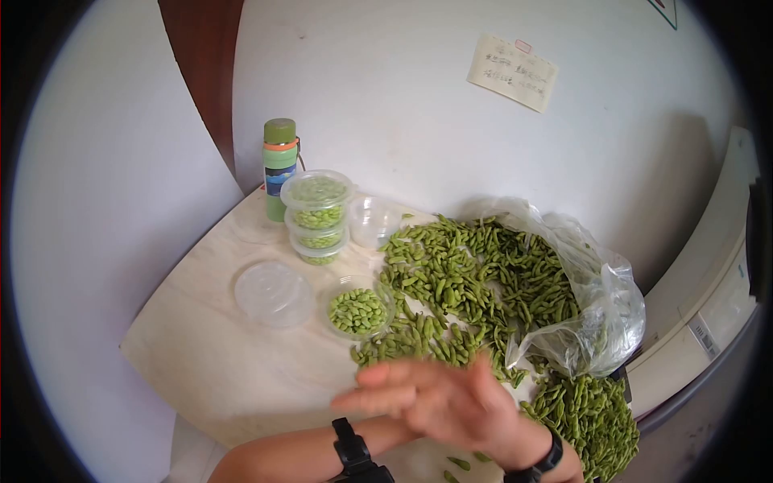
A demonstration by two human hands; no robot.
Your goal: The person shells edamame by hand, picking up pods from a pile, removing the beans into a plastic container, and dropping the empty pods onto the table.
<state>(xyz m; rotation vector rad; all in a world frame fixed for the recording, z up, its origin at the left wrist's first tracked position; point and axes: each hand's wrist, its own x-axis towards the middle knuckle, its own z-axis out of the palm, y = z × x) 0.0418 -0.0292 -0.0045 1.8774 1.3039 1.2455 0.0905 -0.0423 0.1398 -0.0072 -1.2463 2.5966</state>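
My right hand (455,402) is blurred, held low over the front of the table with its fingers stretched out to the left. I see nothing held in it. My left hand (408,427) lies behind or against the right one, and its fingers are mostly hidden. Just beyond the hands are loose green soybean pods (439,270). To their upper left, a round clear tub (359,312) of shelled green beans stands without a lid. A clear round lid (274,294) rests flat beside it.
Several lidded tubs of beans (317,216) are stacked at the back, near a green thermos bottle (279,165). Another clear container (374,221) stands beside the stack. A plastic bag (608,310) lies over pods on the right. More pods (588,419) are heaped at lower right.
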